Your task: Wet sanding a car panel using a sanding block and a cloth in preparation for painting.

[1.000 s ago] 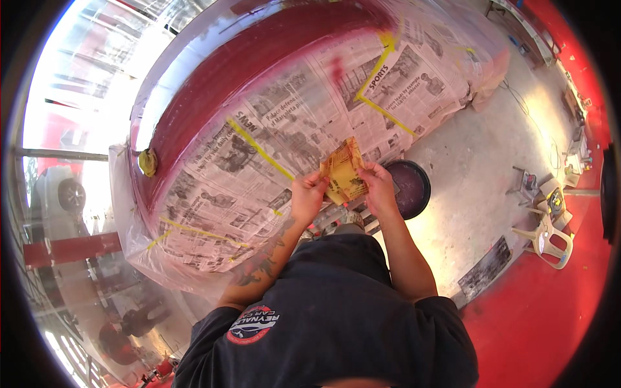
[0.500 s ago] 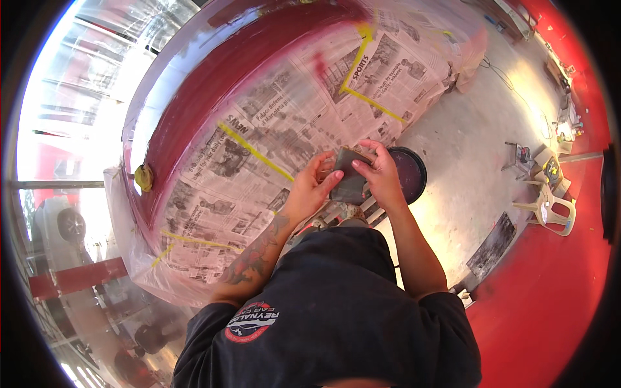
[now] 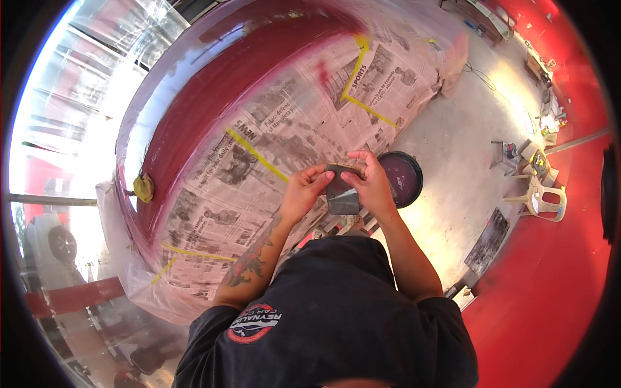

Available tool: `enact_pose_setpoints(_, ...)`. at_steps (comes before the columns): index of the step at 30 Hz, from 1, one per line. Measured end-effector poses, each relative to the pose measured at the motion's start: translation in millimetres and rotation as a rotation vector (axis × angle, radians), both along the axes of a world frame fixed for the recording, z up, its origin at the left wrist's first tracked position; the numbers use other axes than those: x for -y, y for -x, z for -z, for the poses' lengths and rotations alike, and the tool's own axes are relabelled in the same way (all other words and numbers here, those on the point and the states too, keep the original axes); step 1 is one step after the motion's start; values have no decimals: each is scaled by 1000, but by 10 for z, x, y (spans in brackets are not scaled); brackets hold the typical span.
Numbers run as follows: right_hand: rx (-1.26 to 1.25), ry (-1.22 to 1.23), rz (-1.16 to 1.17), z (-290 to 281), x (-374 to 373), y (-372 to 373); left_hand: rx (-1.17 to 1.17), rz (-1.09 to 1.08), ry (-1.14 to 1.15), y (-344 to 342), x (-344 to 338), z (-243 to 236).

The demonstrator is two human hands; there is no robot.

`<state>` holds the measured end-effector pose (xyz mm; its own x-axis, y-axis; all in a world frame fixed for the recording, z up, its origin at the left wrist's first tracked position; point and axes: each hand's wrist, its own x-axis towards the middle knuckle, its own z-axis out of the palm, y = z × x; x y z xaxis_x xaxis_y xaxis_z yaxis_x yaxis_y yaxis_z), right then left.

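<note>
Both hands hold a small, dark grey sheet of sandpaper (image 3: 343, 197) in front of my waist. My left hand (image 3: 304, 191) pinches its upper left corner between thumb and fingers. At the upper right corner, my right hand (image 3: 372, 184) presses its thumb on the sheet's face, with the forefinger raised beyond the top edge. The sheet's lower part hangs free. Just beyond my right hand stands a round black bucket (image 3: 417, 181) with dark contents.
To the left is a curved dark red car panel (image 3: 194, 103), masked below with newspaper (image 3: 272, 139) and yellow tape (image 3: 255, 154). A yellowish cloth (image 3: 143, 188) rests at the panel's left end. A white plastic chair (image 3: 543, 199) stands at right, on the concrete floor (image 3: 453, 155).
Both hands have shifted to the sandpaper's upper corners, and the sheet now hangs down between them. My left fingers have closed in at its edge. The view has shifted slightly.
</note>
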<state>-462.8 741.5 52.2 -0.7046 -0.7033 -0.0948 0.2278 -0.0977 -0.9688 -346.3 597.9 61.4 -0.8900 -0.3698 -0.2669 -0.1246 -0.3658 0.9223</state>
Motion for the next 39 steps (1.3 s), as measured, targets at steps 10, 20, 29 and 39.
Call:
enact_pose_setpoints(10,112,-48,-152,-89,294,-504,-45,-177,232,-450,388,-148)
enact_pose_setpoints(20,-226,-15,39,-163,616,-806,19,-174,366,-808,502,-269)
enact_pose_setpoints(29,-346,-33,201,-227,425,-695,-85,3,161,-844,121,-15)
enact_pose_setpoints(39,-383,-337,32,343,-47,-14,226,98,304,-838,28,639)
